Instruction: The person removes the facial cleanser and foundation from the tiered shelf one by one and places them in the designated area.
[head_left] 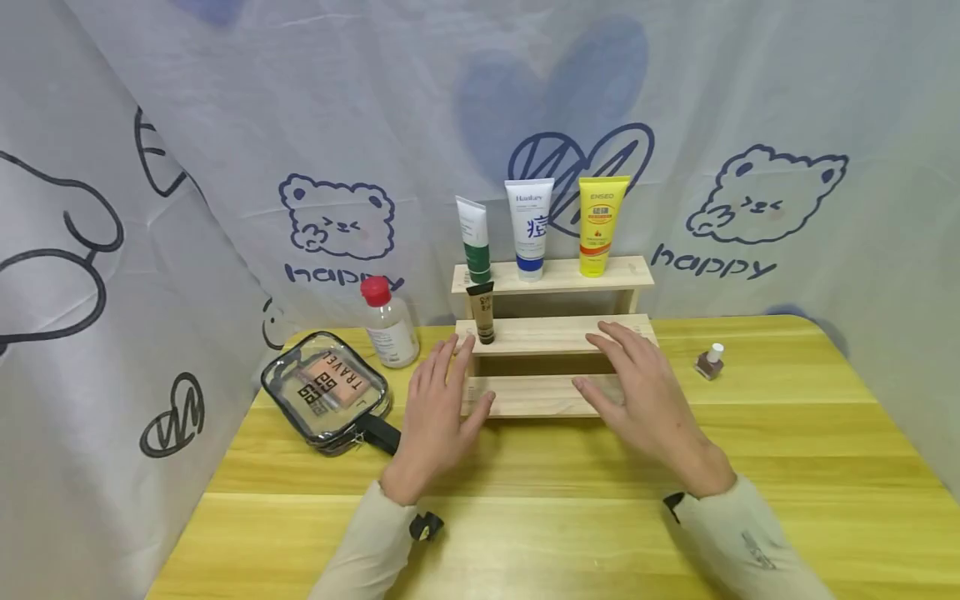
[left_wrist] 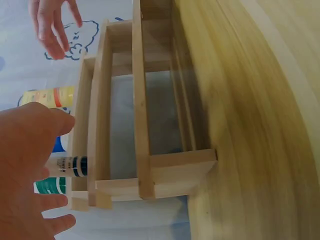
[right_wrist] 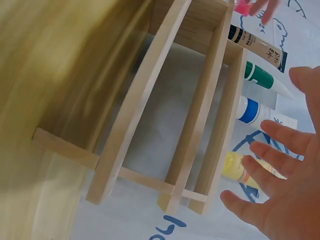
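A: Three-step wooden rack (head_left: 551, 333) sits mid-worktop (head_left: 525, 517), back against the printed cloth backdrop (head_left: 225, 167). Both hands at its front. Handling?

B: Looks like bare light wood, rigid slats on end frames, open underneath per the wrist views. Stiff, probably light, not slippery. Top-loaded though: three tubes stand upright on the top step, green-white tube (head_left: 474, 242), blue-white tube (head_left: 529, 229), yellow tube (head_left: 600, 225), plus a small dark tube (head_left: 482, 312) on the middle step. Tip it and I'd guess they fall. Best hold is the two end frames, kept level.

A: Hands?

B: Left hand (head_left: 438, 408) hovers at the rack's left end, fingers (head_left: 480, 412) straight and spread, tips near the lowest step; contact unclear. Right hand (head_left: 645, 392) is over the right half, fingers (head_left: 607, 342) straight, apart, reaching the middle step. Neither grips anything.

A: Rest, big to small?

B: Clear zip pouch (head_left: 326, 392) left of the rack, near the left hand. Red-capped clear bottle (head_left: 387, 325) behind it. Small nail polish bottle (head_left: 710, 361) well right of the rack.
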